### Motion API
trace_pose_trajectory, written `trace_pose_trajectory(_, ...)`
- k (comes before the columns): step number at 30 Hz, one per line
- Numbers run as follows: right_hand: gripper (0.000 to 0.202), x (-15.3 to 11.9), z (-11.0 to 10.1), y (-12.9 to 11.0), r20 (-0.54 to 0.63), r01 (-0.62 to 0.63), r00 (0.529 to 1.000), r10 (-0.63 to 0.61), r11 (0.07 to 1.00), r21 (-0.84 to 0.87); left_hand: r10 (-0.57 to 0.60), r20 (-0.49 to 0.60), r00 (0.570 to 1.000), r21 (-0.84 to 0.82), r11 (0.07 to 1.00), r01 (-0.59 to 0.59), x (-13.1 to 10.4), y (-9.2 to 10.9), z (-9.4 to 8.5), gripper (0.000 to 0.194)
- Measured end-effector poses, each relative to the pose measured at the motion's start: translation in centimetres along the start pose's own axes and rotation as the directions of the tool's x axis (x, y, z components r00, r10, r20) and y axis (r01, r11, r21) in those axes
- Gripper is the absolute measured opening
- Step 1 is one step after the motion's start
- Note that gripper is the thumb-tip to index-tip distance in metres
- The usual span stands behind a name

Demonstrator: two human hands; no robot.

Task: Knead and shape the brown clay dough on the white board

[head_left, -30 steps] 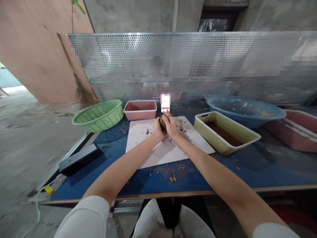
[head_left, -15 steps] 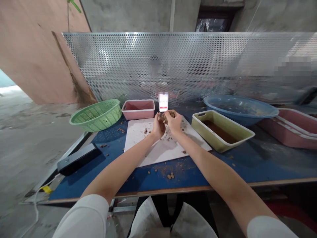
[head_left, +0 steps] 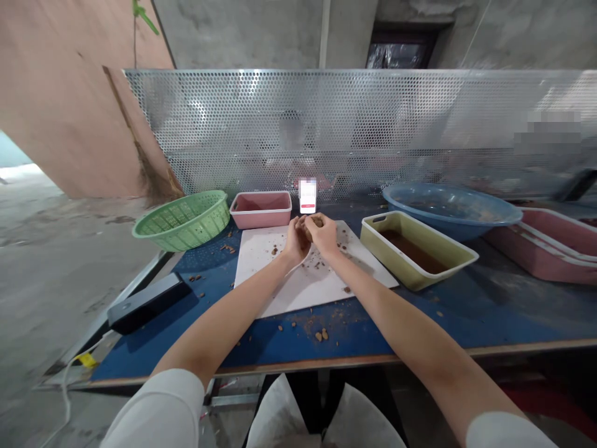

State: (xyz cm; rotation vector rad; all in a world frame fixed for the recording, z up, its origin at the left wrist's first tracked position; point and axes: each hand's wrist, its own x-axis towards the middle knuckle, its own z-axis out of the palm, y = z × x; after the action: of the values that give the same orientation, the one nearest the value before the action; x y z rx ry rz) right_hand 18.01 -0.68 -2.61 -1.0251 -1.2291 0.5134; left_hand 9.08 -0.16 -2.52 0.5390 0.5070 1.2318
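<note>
Bare hands at work on a white board (head_left: 303, 289), clock positions read from the hands, with 12 o'clock away from the person. A brown lump (head_left: 318, 221) sits between the two hands, over the far part of the board: the left hand (head_left: 295, 241) cups it from the 9 o'clock side, while the right hand (head_left: 325, 235) curls its fingers around the upper part — most of the lump is hidden by the fingers. At 12 o'clock, just beyond the board's far edge, a lit phone (head_left: 308, 196) stands before a perforated metal screen (head_left: 233, 124), which bounds reach on that side. At 10 o'clock lies a pink tub (head_left: 261, 218); at 9, a green basket (head_left: 205, 229) overhangs the left edge of the worktop (head_left: 280, 348). An olive tub (head_left: 392, 258) at 3 o'clock runs close along the board's right edge, leaving a narrow gap; a blue basin (head_left: 457, 230) lies beyond it, between 2 and 3. The wider room is at 8 o'clock, between the board and a dark box (head_left: 147, 302), and at 6, where a blue strip bearing brown crumbs (head_left: 321, 335) separates board from front edge.
</note>
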Motion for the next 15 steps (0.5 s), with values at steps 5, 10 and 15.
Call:
trace_pose_trajectory(5,0.047,-1.1,0.3,0.5,0.104,0.311,0.949,-0.297,0.843,-0.439,-0.072,0.064,0.995,-0.025,0.997,0.073,-0.5,-0.1,0.1,0.033)
trace_pose_trajectory(10,0.06,-1.7,0.7,1.0,0.254,0.377,0.926,-0.281,0.735,-0.563,-0.097,-0.05,0.994,-0.088,0.992,0.093,-0.1,0.1,-0.6,0.039)
trace_pose_trajectory(15,0.063,-1.9,0.8,0.5,0.293,0.419,0.908,-0.3,0.705,-0.573,-0.077,-0.105,0.991,-0.054,0.996,0.071,0.5,0.6,-1.4,0.046)
